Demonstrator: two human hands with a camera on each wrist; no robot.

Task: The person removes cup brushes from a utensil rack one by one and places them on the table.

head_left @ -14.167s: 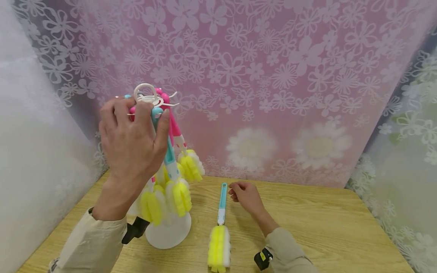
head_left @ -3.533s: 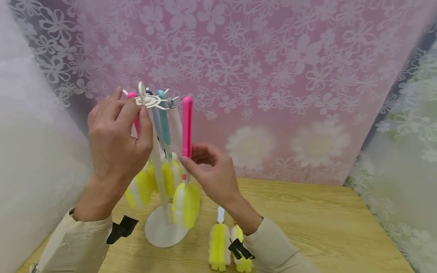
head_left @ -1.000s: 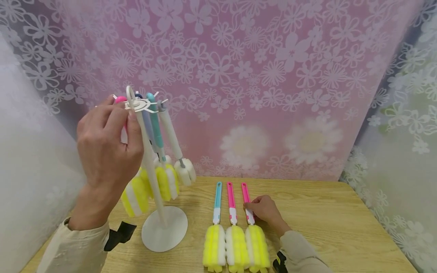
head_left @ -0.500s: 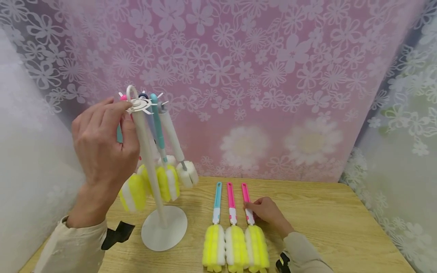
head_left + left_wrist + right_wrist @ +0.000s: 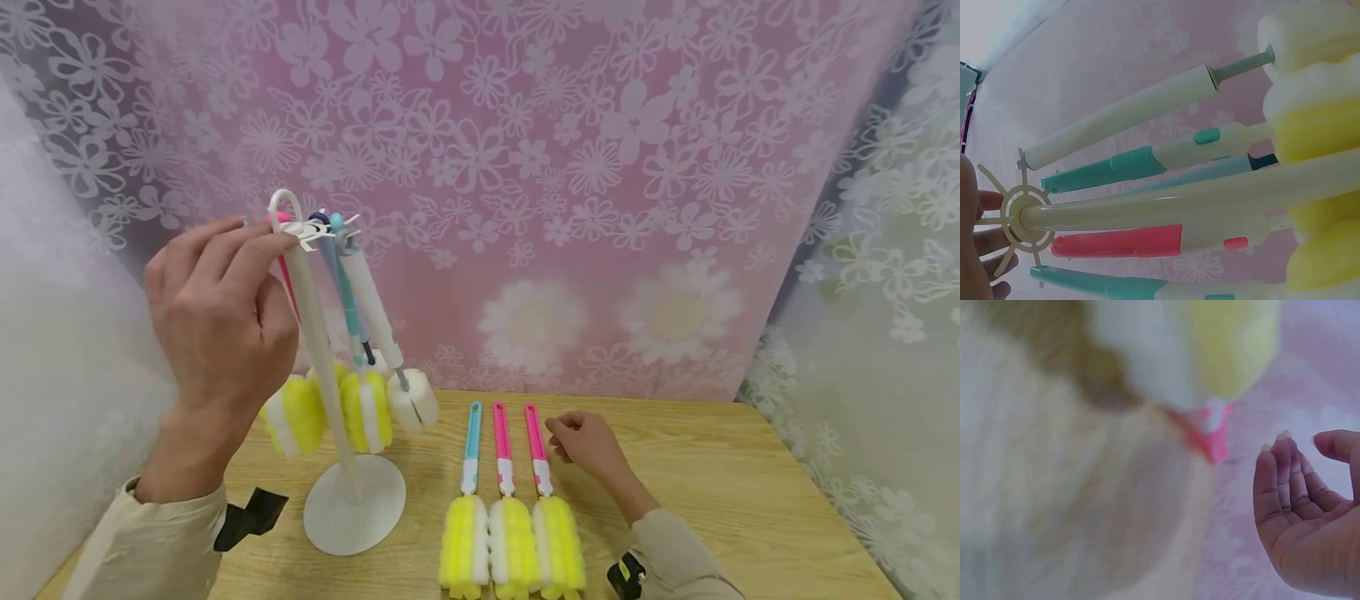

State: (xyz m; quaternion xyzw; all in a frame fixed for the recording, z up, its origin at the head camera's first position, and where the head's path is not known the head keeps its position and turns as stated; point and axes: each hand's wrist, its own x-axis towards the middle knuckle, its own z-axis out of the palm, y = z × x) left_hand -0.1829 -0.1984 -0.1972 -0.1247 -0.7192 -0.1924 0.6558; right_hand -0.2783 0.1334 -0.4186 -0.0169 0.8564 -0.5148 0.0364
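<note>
My left hand is at the top of a white hanging rack, fingertips touching its hooked ring. In the left wrist view the fingers pass behind the prongs and the thumb stands apart. Several brushes hang there: a white-handled brush, a teal-handled sponge brush and a pink-handled one among them. On the table lie three sponge brushes in a row, a blue-handled one, a pink-handled one and another pink-handled one. My right hand, loosely curled, is just right of the last, holding nothing.
The rack stands on a round white base on the wooden table. A pink flowered curtain hangs behind the table's far edge. Pale cloth closes off the right side.
Three brushes now lie on the table; only one lay there at first. My right hand has let go of the last pink brush. The rack's ring has turned, swinging the white-handled brush.
</note>
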